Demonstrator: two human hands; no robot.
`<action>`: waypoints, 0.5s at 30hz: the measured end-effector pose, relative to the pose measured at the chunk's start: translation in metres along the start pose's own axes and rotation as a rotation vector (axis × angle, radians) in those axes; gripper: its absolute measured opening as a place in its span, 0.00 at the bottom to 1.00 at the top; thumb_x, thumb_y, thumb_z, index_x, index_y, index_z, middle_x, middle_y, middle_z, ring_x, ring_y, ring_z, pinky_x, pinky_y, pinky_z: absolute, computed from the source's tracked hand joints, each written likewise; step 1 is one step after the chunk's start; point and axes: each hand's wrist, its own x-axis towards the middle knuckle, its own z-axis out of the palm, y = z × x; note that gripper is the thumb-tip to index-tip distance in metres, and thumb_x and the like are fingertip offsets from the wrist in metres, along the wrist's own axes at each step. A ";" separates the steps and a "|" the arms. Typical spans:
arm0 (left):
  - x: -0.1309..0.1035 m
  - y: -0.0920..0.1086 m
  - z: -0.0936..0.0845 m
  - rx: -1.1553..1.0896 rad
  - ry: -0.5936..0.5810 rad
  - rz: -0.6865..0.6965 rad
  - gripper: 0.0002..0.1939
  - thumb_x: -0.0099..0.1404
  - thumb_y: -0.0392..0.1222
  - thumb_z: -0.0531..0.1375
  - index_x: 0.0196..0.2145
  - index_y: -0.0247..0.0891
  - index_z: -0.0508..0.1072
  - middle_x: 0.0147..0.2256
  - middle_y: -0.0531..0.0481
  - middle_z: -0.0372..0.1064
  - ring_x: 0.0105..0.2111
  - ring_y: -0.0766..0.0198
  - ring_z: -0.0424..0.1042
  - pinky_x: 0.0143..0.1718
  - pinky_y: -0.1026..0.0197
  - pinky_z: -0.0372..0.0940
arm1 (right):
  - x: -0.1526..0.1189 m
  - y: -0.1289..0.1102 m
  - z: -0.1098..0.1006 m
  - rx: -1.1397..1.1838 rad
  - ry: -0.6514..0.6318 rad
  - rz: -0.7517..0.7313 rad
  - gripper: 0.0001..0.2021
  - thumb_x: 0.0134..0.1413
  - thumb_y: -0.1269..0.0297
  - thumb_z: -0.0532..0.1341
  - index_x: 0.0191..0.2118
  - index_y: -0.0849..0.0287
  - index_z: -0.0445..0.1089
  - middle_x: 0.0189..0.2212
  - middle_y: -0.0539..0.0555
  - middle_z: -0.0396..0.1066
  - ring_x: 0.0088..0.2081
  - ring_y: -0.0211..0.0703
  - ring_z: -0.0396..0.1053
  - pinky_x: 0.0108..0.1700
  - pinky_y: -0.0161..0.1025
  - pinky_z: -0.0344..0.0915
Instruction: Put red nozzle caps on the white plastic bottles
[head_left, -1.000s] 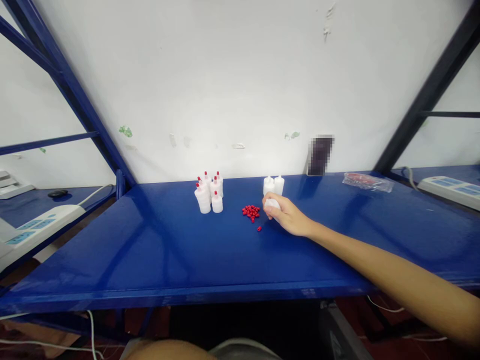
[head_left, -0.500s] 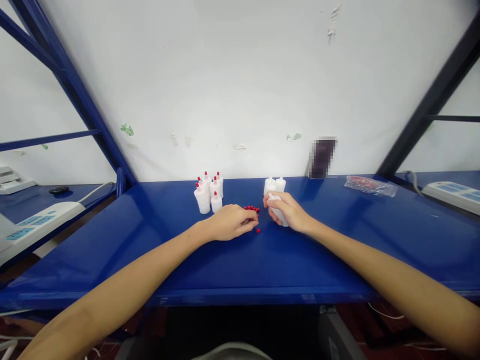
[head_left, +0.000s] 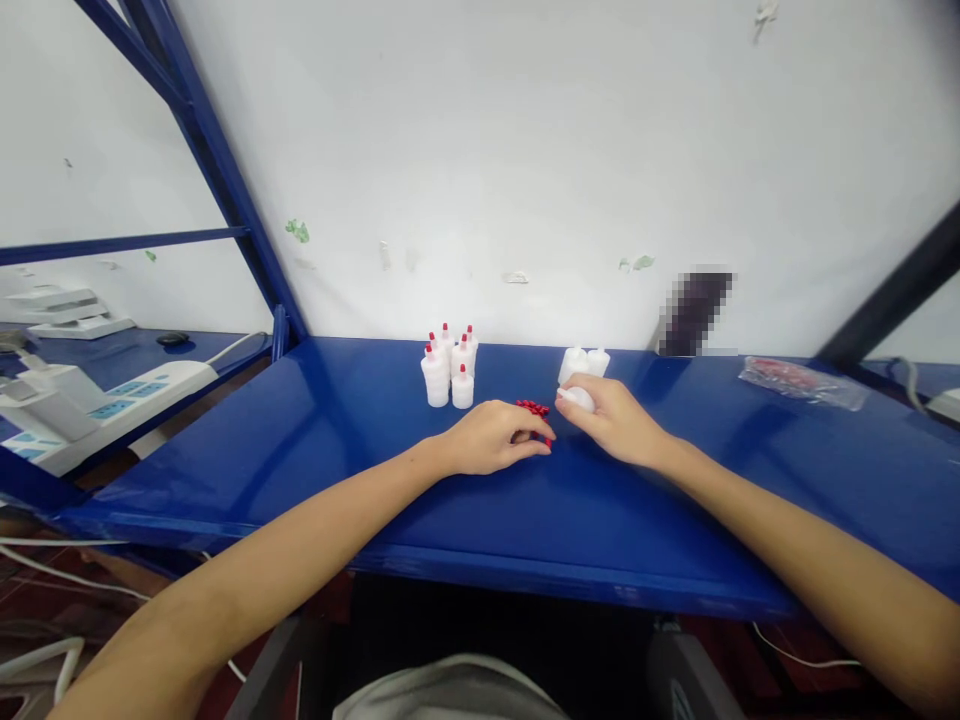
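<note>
My left hand (head_left: 504,437) is closed in a pinch at a red cap (head_left: 548,443), its thumb and fingertips touching the cap close to the table. Just beyond those fingers lies a pile of small red caps (head_left: 531,408), partly hidden by the hand. My right hand (head_left: 616,418) wraps round a white squeeze bottle (head_left: 580,398), whose nozzle end tilts to the left and shows no red cap. Behind it stand white bottles without red caps (head_left: 586,364). To the left is a group of several white bottles with red tips (head_left: 448,365), standing upright.
The blue table (head_left: 337,430) runs along a white wall. A flat clear plastic bag with something red (head_left: 799,382) lies at the right, near a blurred dark rectangle (head_left: 694,312) against the wall. Blue posts (head_left: 225,170) and a power strip (head_left: 142,400) are on the left.
The view has shifted, so the scene sits further right. My left fingers have closed on the loose red cap. The bottle in my right hand has tipped over to the left.
</note>
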 end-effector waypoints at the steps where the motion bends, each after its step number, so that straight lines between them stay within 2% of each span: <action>1: 0.000 0.001 0.001 -0.019 0.079 -0.016 0.10 0.68 0.46 0.61 0.42 0.38 0.78 0.28 0.53 0.73 0.26 0.69 0.67 0.33 0.67 0.62 | -0.001 0.000 0.001 -0.014 -0.039 0.004 0.13 0.61 0.56 0.55 0.32 0.59 0.68 0.27 0.52 0.70 0.29 0.43 0.66 0.33 0.38 0.57; 3: 0.000 0.003 0.001 -0.046 0.230 -0.046 0.10 0.68 0.46 0.61 0.39 0.37 0.76 0.24 0.56 0.66 0.24 0.70 0.63 0.31 0.67 0.60 | -0.002 0.000 0.001 -0.036 -0.110 0.014 0.13 0.62 0.55 0.55 0.34 0.59 0.70 0.27 0.52 0.71 0.29 0.43 0.67 0.33 0.38 0.57; 5: 0.000 0.005 -0.001 -0.055 0.315 -0.052 0.11 0.69 0.47 0.60 0.39 0.36 0.75 0.23 0.57 0.63 0.24 0.71 0.62 0.29 0.68 0.59 | -0.004 -0.001 0.001 -0.037 -0.163 0.018 0.14 0.62 0.54 0.54 0.36 0.58 0.70 0.26 0.51 0.71 0.28 0.43 0.67 0.32 0.38 0.57; 15: -0.002 0.007 0.000 -0.094 0.356 -0.017 0.10 0.70 0.46 0.60 0.39 0.36 0.73 0.23 0.59 0.59 0.23 0.72 0.59 0.28 0.68 0.57 | -0.008 -0.010 -0.001 0.023 -0.221 -0.061 0.10 0.62 0.57 0.57 0.35 0.57 0.67 0.24 0.49 0.69 0.25 0.40 0.64 0.29 0.36 0.56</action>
